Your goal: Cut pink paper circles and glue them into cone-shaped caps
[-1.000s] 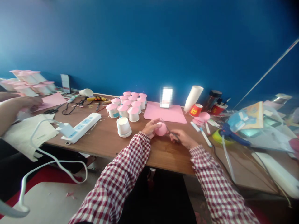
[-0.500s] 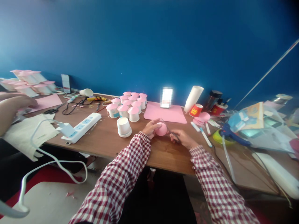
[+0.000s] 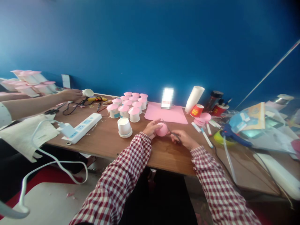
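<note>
My left hand (image 3: 152, 128) pinches a round pink paper disc (image 3: 161, 130) above the table's front edge. Closed around the handles of dark scissors (image 3: 176, 137) is my right hand (image 3: 184, 139); the blades reach up along the disc's right side. Behind my hands lies a pink paper sheet (image 3: 168, 116). Left of them, a short upside-down stack of white paper cups (image 3: 124, 127) stands near several white cups topped with pink discs (image 3: 134, 113). More loose pink discs (image 3: 203, 118) lie to the right, in front of a red cup (image 3: 196, 110).
A white power strip (image 3: 82, 128) with a plugged-in charger lies left. A co-worker's hand (image 3: 72, 94) is at a tipped white cup (image 3: 88, 92). At right are a marker (image 3: 206, 137), a blue glue gun (image 3: 234, 136) and a paper roll (image 3: 195, 98). A lit phone (image 3: 167, 97) stands behind.
The co-worker's arm has reached rightward across the table to the tipped white cup. My hands, the pink disc and the scissors have hardly moved.
</note>
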Demonstrator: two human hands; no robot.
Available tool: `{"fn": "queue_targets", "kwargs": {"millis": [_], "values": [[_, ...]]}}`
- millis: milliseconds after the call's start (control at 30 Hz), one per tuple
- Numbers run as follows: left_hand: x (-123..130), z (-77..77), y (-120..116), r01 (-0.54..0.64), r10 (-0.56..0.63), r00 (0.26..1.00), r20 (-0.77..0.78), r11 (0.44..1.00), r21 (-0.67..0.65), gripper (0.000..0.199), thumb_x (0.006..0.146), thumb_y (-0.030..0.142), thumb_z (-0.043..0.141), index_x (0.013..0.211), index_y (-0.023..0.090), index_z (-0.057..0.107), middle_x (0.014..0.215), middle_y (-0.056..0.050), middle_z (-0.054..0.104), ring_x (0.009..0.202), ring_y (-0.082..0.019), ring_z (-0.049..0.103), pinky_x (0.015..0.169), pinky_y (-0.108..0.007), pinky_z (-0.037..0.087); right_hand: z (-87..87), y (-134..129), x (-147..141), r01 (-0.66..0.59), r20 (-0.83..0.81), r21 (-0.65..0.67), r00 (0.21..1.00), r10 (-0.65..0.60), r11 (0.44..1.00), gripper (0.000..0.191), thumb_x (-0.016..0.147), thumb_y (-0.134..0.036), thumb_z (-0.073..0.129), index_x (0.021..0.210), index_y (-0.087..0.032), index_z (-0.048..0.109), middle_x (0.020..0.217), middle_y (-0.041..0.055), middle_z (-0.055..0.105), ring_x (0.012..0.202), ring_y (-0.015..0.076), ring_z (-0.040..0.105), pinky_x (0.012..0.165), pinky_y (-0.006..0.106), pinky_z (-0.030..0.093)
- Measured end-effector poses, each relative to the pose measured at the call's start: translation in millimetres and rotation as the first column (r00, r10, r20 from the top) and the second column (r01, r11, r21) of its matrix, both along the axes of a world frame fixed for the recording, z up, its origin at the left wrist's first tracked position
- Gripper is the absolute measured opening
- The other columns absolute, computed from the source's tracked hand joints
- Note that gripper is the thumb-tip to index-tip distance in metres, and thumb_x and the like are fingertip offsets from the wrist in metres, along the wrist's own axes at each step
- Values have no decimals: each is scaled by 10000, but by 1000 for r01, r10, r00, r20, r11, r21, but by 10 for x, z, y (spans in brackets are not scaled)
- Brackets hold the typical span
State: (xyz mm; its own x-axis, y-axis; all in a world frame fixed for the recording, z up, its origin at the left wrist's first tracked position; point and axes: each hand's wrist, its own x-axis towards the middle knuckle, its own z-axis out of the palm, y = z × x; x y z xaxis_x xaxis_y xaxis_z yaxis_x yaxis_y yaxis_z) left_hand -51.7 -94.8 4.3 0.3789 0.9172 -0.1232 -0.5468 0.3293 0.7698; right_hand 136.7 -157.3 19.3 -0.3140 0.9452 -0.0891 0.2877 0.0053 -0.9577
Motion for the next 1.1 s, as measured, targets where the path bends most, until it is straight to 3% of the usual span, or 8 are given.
{"fn": "queue_targets", "kwargs": {"millis": [600, 1100], "values": [[-23, 3, 20, 14, -14, 1000, -25, 1000, -13, 550, 630, 80, 698, 1149, 125, 522, 798, -37, 630, 660, -118, 600, 652, -265, 483, 12, -8, -6, -20, 15, 20, 1000, 19, 1000, 446, 751, -477, 588, 1019, -121, 607, 616, -6, 539, 537, 99, 484, 474, 218, 354], [-54, 12, 54, 38, -39, 999, -21, 999, -17, 494, 603, 56, 720, 1065, 134, 566, 780, -17, 631, 650, -97, 594, 638, -235, 464, 6, -8, -5, -18, 28, 14, 999, 17, 1000, 454, 737, -484, 599, 1011, -122, 619, 592, -18, 526, 519, 97, 466, 478, 222, 335]]}}
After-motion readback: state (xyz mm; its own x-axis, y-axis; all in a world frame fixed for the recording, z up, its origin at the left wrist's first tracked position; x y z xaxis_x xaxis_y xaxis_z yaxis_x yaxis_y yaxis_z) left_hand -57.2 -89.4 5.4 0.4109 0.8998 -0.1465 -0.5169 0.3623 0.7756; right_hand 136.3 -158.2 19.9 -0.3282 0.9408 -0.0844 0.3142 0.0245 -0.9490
